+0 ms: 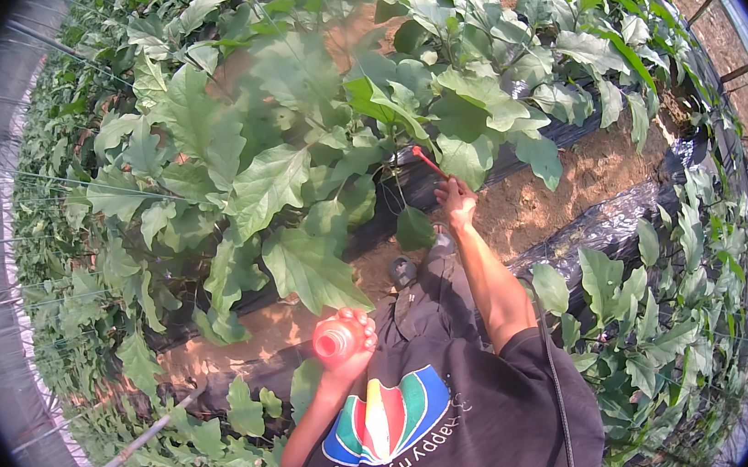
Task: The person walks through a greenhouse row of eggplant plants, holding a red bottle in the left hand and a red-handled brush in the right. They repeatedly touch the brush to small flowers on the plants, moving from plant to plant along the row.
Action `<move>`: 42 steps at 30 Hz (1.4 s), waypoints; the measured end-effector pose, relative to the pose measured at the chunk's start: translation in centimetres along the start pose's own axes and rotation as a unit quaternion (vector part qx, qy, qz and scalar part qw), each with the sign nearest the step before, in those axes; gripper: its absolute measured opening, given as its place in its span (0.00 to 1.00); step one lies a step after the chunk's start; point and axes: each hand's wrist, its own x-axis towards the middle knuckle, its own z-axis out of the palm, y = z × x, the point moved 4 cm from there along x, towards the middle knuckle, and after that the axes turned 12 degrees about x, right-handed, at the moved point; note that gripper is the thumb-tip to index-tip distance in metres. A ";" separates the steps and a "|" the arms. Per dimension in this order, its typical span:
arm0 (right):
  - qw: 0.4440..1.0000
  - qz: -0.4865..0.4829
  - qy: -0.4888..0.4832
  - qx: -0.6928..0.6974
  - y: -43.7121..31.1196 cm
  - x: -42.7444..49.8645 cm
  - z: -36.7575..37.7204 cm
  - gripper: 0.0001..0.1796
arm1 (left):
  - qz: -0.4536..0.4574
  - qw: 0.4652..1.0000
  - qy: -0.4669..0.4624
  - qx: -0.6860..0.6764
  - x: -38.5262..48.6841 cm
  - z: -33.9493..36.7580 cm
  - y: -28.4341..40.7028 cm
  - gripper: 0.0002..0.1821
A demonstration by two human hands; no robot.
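Observation:
My left hand (362, 345) is closed around a translucent red bottle (336, 340) near my waist. The bottle's round mouth faces up towards me, with no cap on it. Reaching forward, my right hand (459, 199) grips the lower end of a thin red stick-like tool (430, 162). The tool's tip points up and left, close to the stems and leaves of an eggplant plant (394, 110). From the picture I cannot tell whether the tip touches the plant. A broad hanging leaf (413, 229) is just left of that hand.
Black plastic mulch (594, 225) covers the beds on both sides of a bare soil path (550, 203). My shoe (403, 271) is on the path. Leafy rows (640, 321) crowd both sides. Thin support strings (98, 182) cross at left, and a metal pole (129, 451) slants at lower left.

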 end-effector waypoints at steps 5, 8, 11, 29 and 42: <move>0.990 -0.061 -0.056 -0.116 0.1 0.8 4.8 0.20 | 0.021 0.998 0.047 0.019 -2.9 -0.9 1.0 0.19; 0.970 -0.109 -0.070 -0.207 1.7 2.7 5.3 0.19 | 0.038 0.997 0.058 0.028 -4.0 -1.1 1.4 0.19; 0.963 -0.097 -0.071 -0.242 3.4 3.6 5.4 0.17 | 0.051 0.995 0.067 0.046 -4.5 -0.9 1.6 0.18; 0.979 -0.156 -0.027 -0.126 0.9 2.2 6.5 0.15 | 0.038 0.994 0.086 0.059 -2.9 -0.4 3.0 0.17; 0.962 -0.180 -0.028 -0.203 3.3 3.9 5.4 0.14 | 0.032 0.997 0.037 0.054 -2.5 -2.5 3.8 0.14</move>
